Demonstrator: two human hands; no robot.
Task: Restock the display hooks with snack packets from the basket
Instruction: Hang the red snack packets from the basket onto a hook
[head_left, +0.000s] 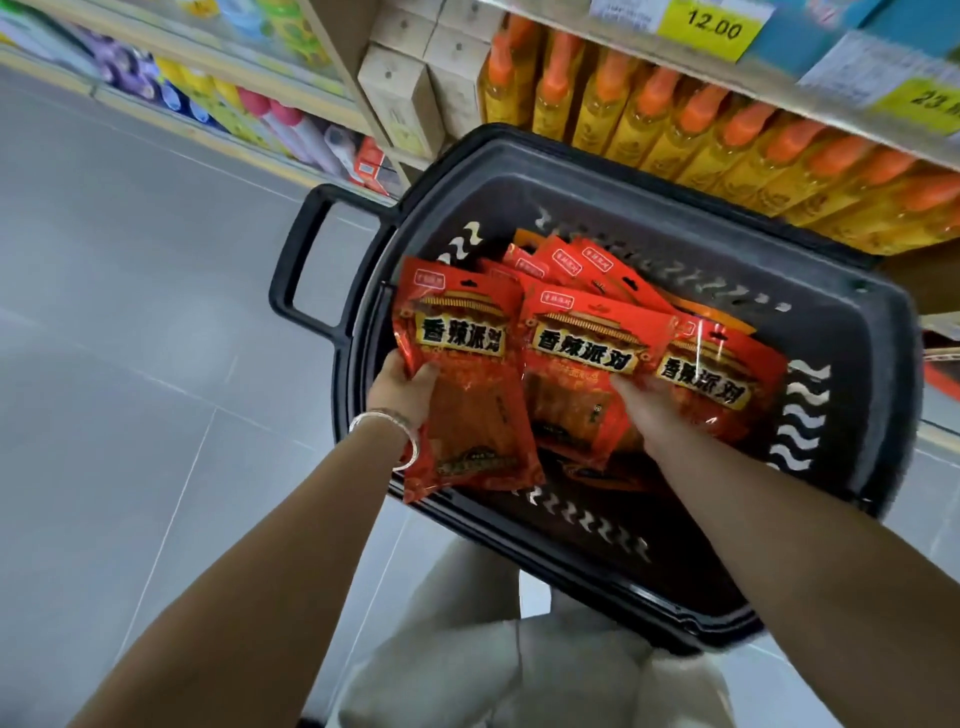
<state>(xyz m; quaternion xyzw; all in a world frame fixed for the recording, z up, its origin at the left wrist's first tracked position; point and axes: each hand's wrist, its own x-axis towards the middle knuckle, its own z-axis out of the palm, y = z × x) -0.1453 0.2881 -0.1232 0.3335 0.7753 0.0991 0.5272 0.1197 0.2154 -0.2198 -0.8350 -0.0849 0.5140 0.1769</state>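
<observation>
A black plastic basket (857, 332) stands on the floor below me, with several red snack packets piled in it. My left hand (402, 392), a silver bangle on its wrist, grips one red packet (462, 374) by its left edge over the basket's near-left rim. My right hand (647, 402) reaches into the basket and holds a second red packet (582, 364); its fingers are partly hidden behind the packet. A third packet (722, 384) lies just right of that hand. No display hooks are in view.
The basket's pull handle (298, 260) sticks out to the left over the grey tiled floor (130, 312). A shelf with orange-capped yellow bottles (701, 124) runs along the top right, with pale boxes (405, 93) beside them. My pale trousers (467, 649) show at the bottom.
</observation>
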